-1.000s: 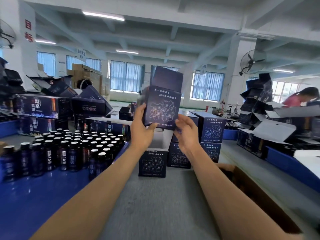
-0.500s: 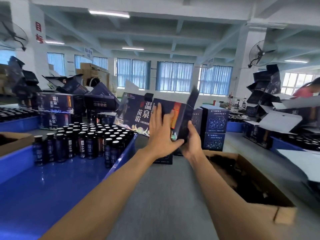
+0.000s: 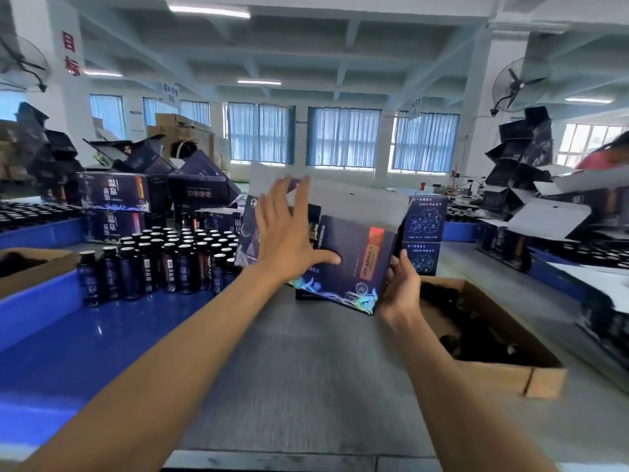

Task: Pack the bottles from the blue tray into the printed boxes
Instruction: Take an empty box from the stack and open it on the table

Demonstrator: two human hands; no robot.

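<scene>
Grey matte worktop [image 3: 306, 386] runs under the grip, where the right hand [image 3: 401, 287] clenches the lower corner of a glossy, foil-trimmed printed box [image 3: 354, 264] and the left hand [image 3: 286, 233] presses flat, fingers straight, on its front. The card box looks to be at the squaring-open step, white flap raised. The next move calls for a reach left of the grip to the dark, capped bottles [image 3: 163, 260] upright in the smooth blue tray [image 3: 68, 335].

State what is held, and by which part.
The right hand grips the printed box at its lower right edge; the left hand presses flat on its front face.
</scene>
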